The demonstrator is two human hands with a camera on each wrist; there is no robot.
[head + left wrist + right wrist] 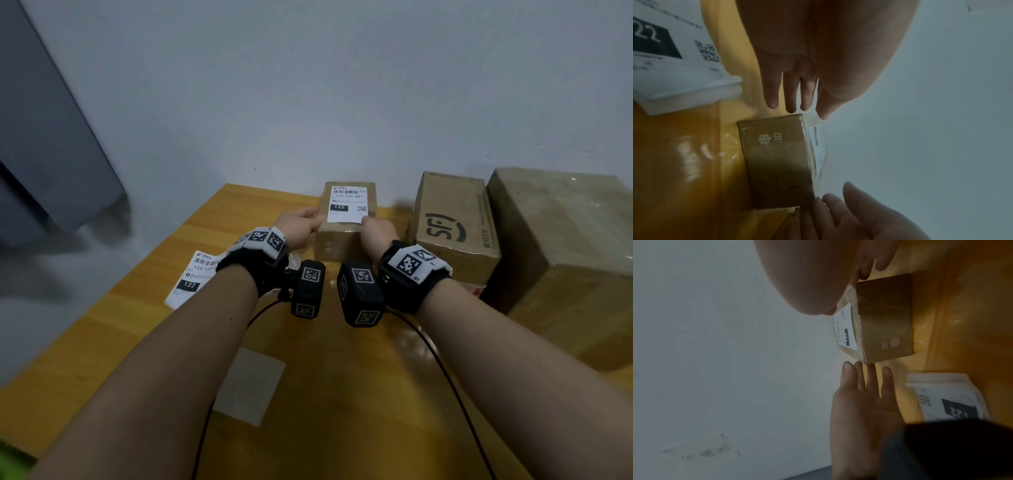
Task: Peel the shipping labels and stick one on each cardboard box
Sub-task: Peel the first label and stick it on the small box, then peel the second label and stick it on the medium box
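Note:
A small brown cardboard box point(337, 240) stands on the yellow table near the wall, with a white shipping label point(347, 205) stuck flat on its top. My left hand point(303, 224) rests straight fingers against the box's left side; the fingertips point(791, 104) reach the box point(779, 159). My right hand point(375, 228) is at the box's right front corner, with its thumb pressing the label point(844, 327) on the box point(885, 318). A stack of unpeeled labels point(191, 277) lies to the left, partly under my left wrist.
A box printed SF point(452, 222) and a large taped box point(565, 246) stand to the right of the small one. A blank backing sheet point(250, 387) lies on the table point(102, 342) between my forearms. Wrist-camera cables run across the tabletop. The wall is close behind the boxes.

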